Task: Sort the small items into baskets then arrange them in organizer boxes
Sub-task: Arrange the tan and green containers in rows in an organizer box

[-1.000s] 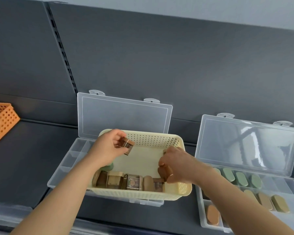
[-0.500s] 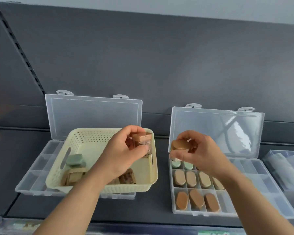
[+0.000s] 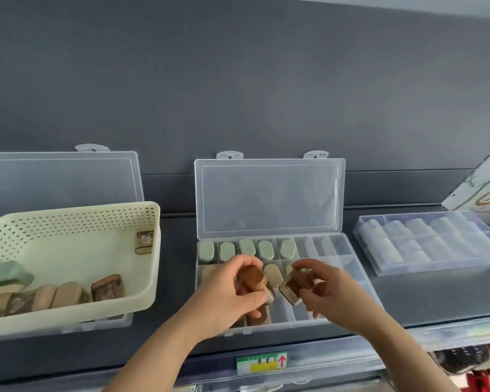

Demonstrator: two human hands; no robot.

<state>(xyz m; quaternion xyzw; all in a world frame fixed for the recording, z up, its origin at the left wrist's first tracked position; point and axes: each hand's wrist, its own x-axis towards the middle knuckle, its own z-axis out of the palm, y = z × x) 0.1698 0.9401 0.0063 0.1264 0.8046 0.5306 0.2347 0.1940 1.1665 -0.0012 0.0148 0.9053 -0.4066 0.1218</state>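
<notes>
Small items are in both hands over the open organizer box (image 3: 338,246). The left hand (image 3: 227,292) grips a brown block (image 3: 255,278) and the right hand (image 3: 334,295) pinches a second block (image 3: 294,285), each just above the box's front rows. They seem to be held end-down so they slot between the narrow dividers, as the green pieces (image 3: 246,247) stand in the back row. Bare compartments lie at the box's right end. Its lid (image 3: 269,199) stands upright behind, so entry is from above. The cream basket (image 3: 68,222), with more items in it, sits left of the box, and a closed case (image 3: 430,241) sits right of it.
</notes>
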